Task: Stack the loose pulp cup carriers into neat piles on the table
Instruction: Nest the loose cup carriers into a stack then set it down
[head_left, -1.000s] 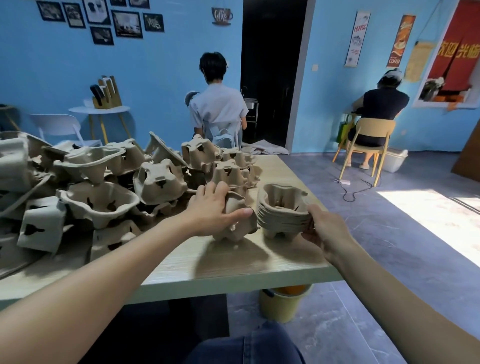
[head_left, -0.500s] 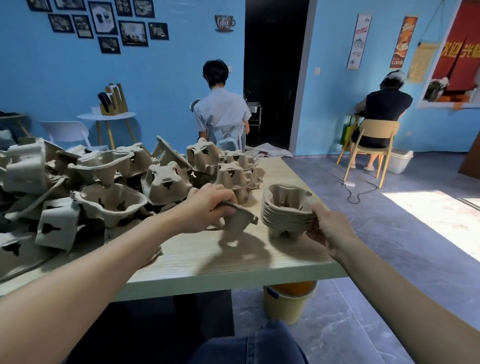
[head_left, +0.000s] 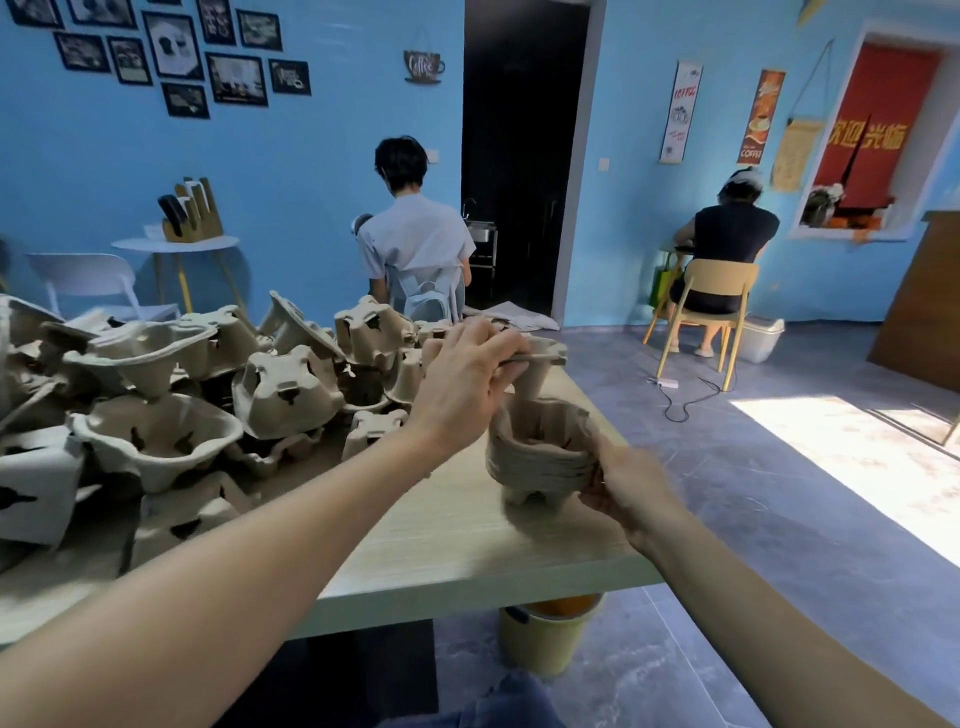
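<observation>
The left hand (head_left: 467, 371) has its grip closed on a single pulp carrier (head_left: 537, 366), fingers curled over the flat rim while the cup well hangs down beneath. That carrier is held in the air directly above the stacked pile (head_left: 540, 452), apart from it, with its lower tip near the pile's open top. The right hand (head_left: 621, 486) has its grip on the right side of the pile, fingers curled round the nested edges; whether the pile's feet rest on the table (head_left: 467, 540) or sit slightly raised cannot be told, as that part is blurred. The pile stands near the table's right front corner, upright, with its wells facing up.

To the left, a loose heap of carriers (head_left: 171, 415) covers most of the table, lying at all angles, some upside down, some on their sides, several touching or resting on one another. A yellowish bucket (head_left: 550, 634) stands on the floor under the table's corner.

Farther back, a person in a pale shirt (head_left: 415, 249) sits facing away, and a person in dark clothes (head_left: 727, 254) sits on a wooden chair (head_left: 711, 306) by the blue wall. Framed pictures (head_left: 176, 52) hang on that wall at upper left, above a small round side table (head_left: 176, 244).
</observation>
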